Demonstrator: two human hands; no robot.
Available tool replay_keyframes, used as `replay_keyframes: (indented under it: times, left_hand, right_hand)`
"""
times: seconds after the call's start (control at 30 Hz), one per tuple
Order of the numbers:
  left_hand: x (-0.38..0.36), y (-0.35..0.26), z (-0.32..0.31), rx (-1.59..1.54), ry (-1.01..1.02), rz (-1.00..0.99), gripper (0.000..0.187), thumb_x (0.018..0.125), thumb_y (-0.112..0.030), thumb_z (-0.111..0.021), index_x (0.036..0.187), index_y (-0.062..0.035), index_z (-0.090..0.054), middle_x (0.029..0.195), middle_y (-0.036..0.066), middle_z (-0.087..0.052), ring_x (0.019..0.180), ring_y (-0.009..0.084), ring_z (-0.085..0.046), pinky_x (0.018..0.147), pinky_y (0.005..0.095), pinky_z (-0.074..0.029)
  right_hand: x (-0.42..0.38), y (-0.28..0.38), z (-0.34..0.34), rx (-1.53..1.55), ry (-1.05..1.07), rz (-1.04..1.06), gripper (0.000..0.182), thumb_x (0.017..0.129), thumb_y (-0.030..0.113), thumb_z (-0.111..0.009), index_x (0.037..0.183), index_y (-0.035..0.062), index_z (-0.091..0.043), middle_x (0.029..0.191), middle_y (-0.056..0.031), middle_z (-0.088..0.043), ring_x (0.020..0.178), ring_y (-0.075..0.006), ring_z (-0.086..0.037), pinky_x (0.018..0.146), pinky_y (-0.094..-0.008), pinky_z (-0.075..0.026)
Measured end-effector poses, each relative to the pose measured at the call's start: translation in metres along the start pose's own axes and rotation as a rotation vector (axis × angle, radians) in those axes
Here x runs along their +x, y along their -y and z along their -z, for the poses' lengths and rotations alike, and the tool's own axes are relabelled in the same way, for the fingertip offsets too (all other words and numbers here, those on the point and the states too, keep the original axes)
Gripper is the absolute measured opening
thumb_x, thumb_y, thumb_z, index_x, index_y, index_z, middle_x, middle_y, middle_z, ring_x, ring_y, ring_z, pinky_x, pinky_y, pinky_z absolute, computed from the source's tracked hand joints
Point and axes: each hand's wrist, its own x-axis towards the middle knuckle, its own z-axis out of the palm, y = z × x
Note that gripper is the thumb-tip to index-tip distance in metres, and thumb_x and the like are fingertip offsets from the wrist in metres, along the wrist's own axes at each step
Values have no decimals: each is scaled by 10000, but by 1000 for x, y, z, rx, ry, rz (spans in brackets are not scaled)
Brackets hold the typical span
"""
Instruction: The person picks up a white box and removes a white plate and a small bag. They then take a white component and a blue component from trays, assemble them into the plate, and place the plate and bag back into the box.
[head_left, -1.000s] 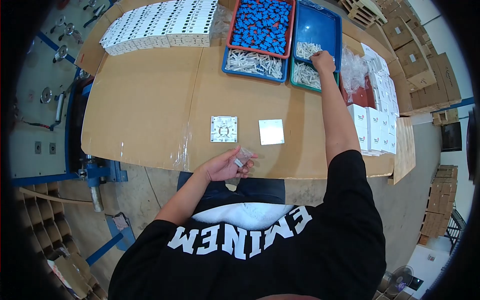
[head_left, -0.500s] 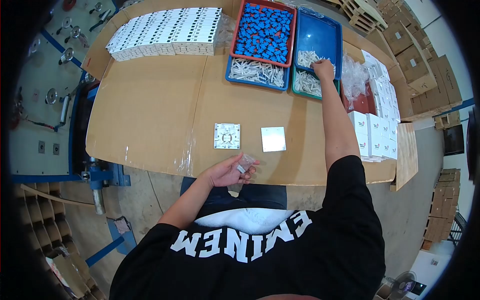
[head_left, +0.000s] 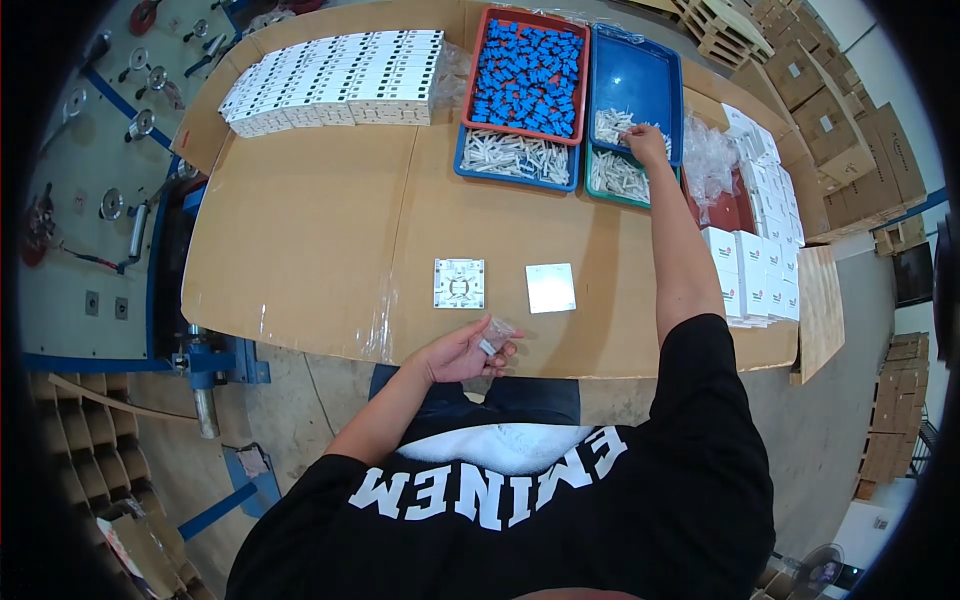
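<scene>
My left hand (head_left: 462, 352) is curled, palm up, around a small clear plastic bag (head_left: 497, 335) with a white piece inside, close to the table's front edge. My right hand (head_left: 648, 143) reaches far out, its fingertips pinched together among small white parts (head_left: 611, 124) at the near end of a blue tray (head_left: 636, 70). Whatever is between those fingertips is too small to make out. On the cardboard in front of me lie a square white frame plate (head_left: 459, 284) with moulded details and, to its right, a plain white square plate (head_left: 551, 288).
A red tray of blue pieces (head_left: 530, 75) rests over a blue tray of white plugs (head_left: 515, 158). Beneath my right hand sits a green tray (head_left: 622, 197). White boxes (head_left: 750, 270) and crumpled plastic (head_left: 708, 165) are at right; stacked white units (head_left: 340, 80) stand back left.
The whole view has shifted slightly down and right. My right hand stays at the white parts in the blue tray, and my left hand keeps hold of the small bag.
</scene>
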Motion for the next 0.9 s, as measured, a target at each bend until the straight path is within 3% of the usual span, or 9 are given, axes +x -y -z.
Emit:
replay_keyframes:
  times: [0.13, 0.23, 0.37, 0.4, 0.47, 0.6, 0.7, 0.8, 0.9]
  left_hand:
    - [1, 1, 3, -11, 5, 4, 706, 1078, -609, -311, 1499, -64, -463, 1139, 46, -580, 1035, 179, -587, 986, 393, -466]
    - [1, 0, 2, -28, 28, 1, 703, 1076, -612, -309, 1486, -67, -479, 1134, 50, -597, 1032, 183, -589, 980, 394, -465]
    - [2, 1, 8, -69, 44, -2, 698, 1072, -609, -325, 1467, -58, -496, 1128, 51, -628, 1009, 186, -599, 939, 383, -491]
    - [4, 4, 16, -121, 72, 0, 697, 1070, -608, -332, 1460, -55, -500, 1127, 51, -636, 999, 186, -602, 924, 379, -501]
    - [4, 6, 16, -104, -38, -10, 692, 1067, -608, -350, 1450, -54, -507, 1117, 37, -631, 936, 166, -581, 889, 358, -501]
    - [-2, 6, 0, -78, -38, -58, 679, 1072, -598, -359, 1453, -56, -509, 1086, 18, -613, 860, 152, -531, 840, 335, -467]
    - [0, 4, 9, -76, 91, -89, 650, 1088, -561, -363, 1461, -51, -516, 1091, 32, -636, 935, 158, -604, 911, 346, -491]
    - [-1, 4, 5, -25, 63, -88, 673, 1076, -578, -380, 1480, -51, -487, 1089, 23, -632, 974, 166, -608, 908, 334, -492]
    - [0, 6, 5, -20, 68, -87, 605, 1089, -540, -388, 1419, -57, -541, 1133, 43, -648, 959, 179, -625, 957, 365, -499]
  right_hand:
    - [-7, 11, 21, 188, -95, -17, 196, 878, 208, -806, 961, 34, -774, 889, -58, -758, 773, -146, -679, 702, -305, -537]
    - [-13, 25, 40, 504, -130, -176, 154, 919, 193, -779, 1018, 74, -771, 893, -18, -751, 701, -106, -627, 575, -242, -468]
    - [-27, 35, 53, 697, -205, -145, 147, 909, 143, -781, 998, 28, -762, 868, -39, -756, 738, -103, -659, 637, -256, -517]
    - [-42, 42, 51, 676, -175, -162, 147, 909, 143, -781, 998, 28, -762, 868, -39, -756, 738, -103, -659, 637, -256, -517]
    - [-96, 67, 40, 833, -104, -95, 179, 918, 165, -775, 1050, 48, -752, 919, 15, -755, 685, -41, -543, 576, -206, -414]
    - [-237, 118, 12, 894, 167, -87, 151, 935, 115, -729, 1061, 32, -734, 963, -23, -759, 686, -43, -525, 613, -209, -419]
    - [-343, 148, 2, 905, 347, -30, 123, 947, 96, -701, 1044, 26, -729, 956, -27, -749, 680, -41, -522, 624, -204, -419]
    - [-393, 164, -4, 906, 454, -113, 110, 951, 73, -692, 1045, 24, -723, 952, -22, -742, 692, -48, -542, 646, -205, -438]
    - [-415, 161, -8, 713, 489, 133, 108, 935, 48, -714, 1039, 18, -711, 965, -3, -720, 770, -49, -572, 703, -222, -478]
